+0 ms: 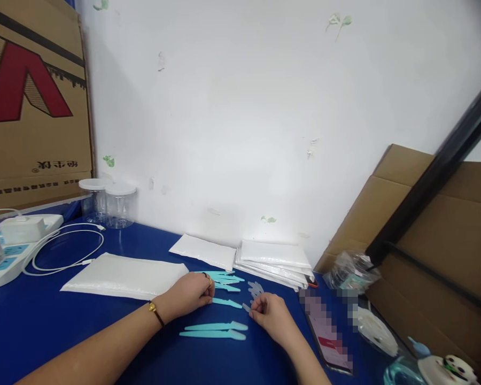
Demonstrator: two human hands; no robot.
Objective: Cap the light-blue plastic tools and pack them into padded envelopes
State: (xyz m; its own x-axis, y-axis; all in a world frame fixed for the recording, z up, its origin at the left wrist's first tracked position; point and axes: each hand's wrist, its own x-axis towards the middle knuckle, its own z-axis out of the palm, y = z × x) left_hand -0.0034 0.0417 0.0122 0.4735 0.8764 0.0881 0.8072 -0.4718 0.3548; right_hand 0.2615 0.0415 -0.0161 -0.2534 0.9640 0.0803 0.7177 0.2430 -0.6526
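Razors point(214, 335) front and centre on blue tabletop point(152, 358)

Nearest, two turquoise ones lie side by side, heads to the right; a phone point(329, 342) slants at near right. Just beyond, the left hand point(192, 294) has thumb and fingers closed on the handle of a held razor point(228, 303), head pointing right. Opposite, the right hand point(270, 316) pinches a translucent cap point(246, 308) right by that head; whether they touch, I can't tell. Handling? Light, stiff plastic by the look, perhaps slippery, thin at the head: best taken well back on the handle. Caps look feather-light and easily dropped; a fingertip pinch suits. Farther on, more razors point(228, 279) bunch beyond the left hand, loose caps point(256, 289) beyond the right. White packet point(120, 275) at left, packet stack point(274, 254) far right, clear jars point(120, 207) far left!
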